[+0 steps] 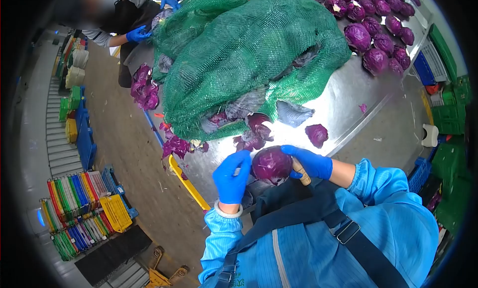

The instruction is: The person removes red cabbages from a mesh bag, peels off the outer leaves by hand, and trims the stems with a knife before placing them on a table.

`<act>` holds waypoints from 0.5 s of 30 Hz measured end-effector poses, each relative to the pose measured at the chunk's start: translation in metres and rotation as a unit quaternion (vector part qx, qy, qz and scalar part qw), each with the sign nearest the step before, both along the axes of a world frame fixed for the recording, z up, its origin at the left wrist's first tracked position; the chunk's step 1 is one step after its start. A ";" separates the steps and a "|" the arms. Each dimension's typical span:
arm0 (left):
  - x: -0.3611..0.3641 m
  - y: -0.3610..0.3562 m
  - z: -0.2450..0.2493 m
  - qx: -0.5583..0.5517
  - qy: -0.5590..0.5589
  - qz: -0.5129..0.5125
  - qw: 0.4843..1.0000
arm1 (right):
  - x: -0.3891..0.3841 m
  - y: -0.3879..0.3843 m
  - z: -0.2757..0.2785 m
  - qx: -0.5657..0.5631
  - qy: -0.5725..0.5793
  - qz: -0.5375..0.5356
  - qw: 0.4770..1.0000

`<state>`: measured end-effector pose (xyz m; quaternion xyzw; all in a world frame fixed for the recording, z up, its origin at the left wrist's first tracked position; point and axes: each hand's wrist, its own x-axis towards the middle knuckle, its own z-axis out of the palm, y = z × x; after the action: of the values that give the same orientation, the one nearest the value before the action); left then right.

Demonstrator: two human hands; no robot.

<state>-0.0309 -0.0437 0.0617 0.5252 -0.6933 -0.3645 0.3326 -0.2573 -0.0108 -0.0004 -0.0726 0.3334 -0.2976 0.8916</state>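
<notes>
A round red cabbage [272,165] is between my two gloved hands, just above the near edge of the metal table [343,106]. On its left side, my left hand [233,176] has curled fingers against the cabbage. My right hand [312,163] is closed round a wooden-handled tool [300,171], with its fingertips on the cabbage's upper right; the tool's working end is hidden. Beyond my hands lie a loose purple piece [316,135], a greyish outer leaf [294,113] and more torn leaves [258,126].
A large green mesh sack [249,54] with cabbages covers the table's middle. Several red cabbages [376,39] sit at the far right. A co-worker's blue-gloved hand [138,34] is at the far left. A yellow bar [188,182] edges the table; crates [116,213] stand lower left.
</notes>
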 end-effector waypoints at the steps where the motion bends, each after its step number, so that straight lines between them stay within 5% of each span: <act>1: 0.002 -0.001 -0.001 0.017 0.034 0.019 0.999 | 0.000 0.000 0.002 0.009 -0.014 -0.016 1.000; 6: -0.008 -0.003 0.018 -0.047 -0.001 -0.085 0.995 | -0.002 -0.004 -0.011 -0.004 0.006 -0.021 1.000; 9: -0.002 -0.005 -0.001 -0.018 0.056 -0.040 0.997 | -0.006 -0.008 -0.005 -0.050 0.068 0.021 0.996; 12: 0.011 -0.017 -0.022 0.081 0.205 0.201 0.955 | -0.007 -0.008 0.008 -0.118 0.199 0.064 0.971; 15: 0.027 -0.020 -0.029 0.037 0.206 0.238 0.948 | -0.013 -0.004 0.006 -0.096 0.130 0.040 0.986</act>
<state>-0.0038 -0.0637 0.0326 0.6002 -0.4503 -0.4005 0.5258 -0.2699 -0.0147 0.0060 -0.2092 0.4133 -0.2799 0.8409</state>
